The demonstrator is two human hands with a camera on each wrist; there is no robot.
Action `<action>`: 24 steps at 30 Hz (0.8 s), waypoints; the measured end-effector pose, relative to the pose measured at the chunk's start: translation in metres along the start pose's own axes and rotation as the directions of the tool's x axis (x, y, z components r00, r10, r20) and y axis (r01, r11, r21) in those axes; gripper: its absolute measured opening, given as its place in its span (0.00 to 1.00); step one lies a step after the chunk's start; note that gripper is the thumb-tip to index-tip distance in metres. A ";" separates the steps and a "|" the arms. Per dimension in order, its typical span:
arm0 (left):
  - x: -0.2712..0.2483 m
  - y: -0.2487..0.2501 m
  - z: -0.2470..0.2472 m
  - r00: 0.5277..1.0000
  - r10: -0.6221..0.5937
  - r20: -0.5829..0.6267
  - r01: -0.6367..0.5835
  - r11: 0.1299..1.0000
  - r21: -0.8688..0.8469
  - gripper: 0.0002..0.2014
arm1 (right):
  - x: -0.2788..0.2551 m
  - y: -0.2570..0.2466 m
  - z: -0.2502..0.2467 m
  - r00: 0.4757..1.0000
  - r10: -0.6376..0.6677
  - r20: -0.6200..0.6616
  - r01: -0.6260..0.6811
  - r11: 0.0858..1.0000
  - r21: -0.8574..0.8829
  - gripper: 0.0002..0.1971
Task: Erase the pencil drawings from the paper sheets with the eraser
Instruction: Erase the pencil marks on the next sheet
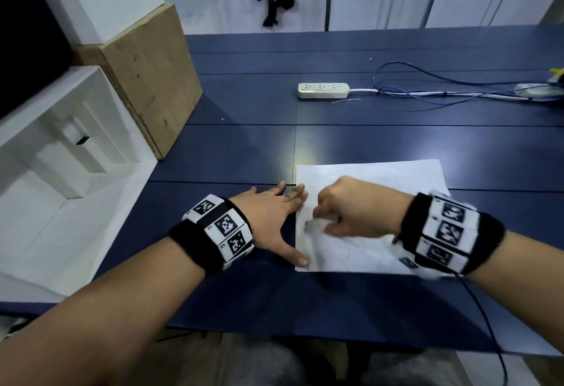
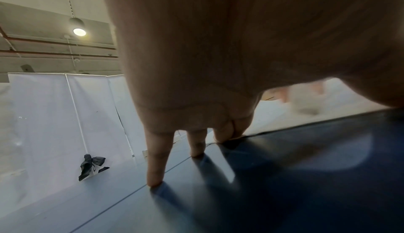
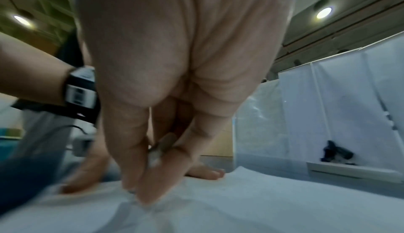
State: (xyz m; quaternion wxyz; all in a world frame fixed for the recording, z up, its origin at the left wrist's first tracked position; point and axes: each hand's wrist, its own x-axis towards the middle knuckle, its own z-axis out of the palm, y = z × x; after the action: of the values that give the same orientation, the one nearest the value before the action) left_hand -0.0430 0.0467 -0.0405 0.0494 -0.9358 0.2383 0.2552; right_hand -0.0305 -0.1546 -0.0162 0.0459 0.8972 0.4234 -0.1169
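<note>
A white paper sheet with faint pencil lines lies on the blue table. My left hand lies flat, fingers spread. Its thumb and two fingertips press the sheet's left edge, and the other fingers rest on the table. My right hand is curled over the left part of the sheet and blurred by motion. It pinches a small white eraser between thumb and fingers, its tip down on the paper.
A white power strip with blue and white cables lies farther back on the table. A wooden board and white foam packaging stand at the left. The table's front edge is close to my forearms.
</note>
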 end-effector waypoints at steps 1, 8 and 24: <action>0.000 0.000 0.001 1.000 0.000 0.000 0.000 1.000 0.001 0.66 | -0.010 -0.008 0.003 0.997 -0.067 0.036 0.066 0.997 0.042 0.13; 0.000 0.000 0.000 1.000 0.002 0.010 -0.002 1.000 0.003 0.66 | 0.011 0.013 -0.007 0.999 -0.005 0.040 0.003 0.999 0.045 0.10; 0.001 -0.001 -0.001 0.999 -0.002 0.039 0.003 1.000 -0.008 0.66 | 0.018 0.021 -0.002 0.999 0.043 -0.014 -0.044 0.998 -0.045 0.10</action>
State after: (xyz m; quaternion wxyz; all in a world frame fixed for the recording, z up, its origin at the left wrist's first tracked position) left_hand -0.0416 0.0466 -0.0398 0.0504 -0.9312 0.2350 0.2741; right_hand -0.0027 -0.1542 -0.0195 0.0660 0.9057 0.4065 -0.1005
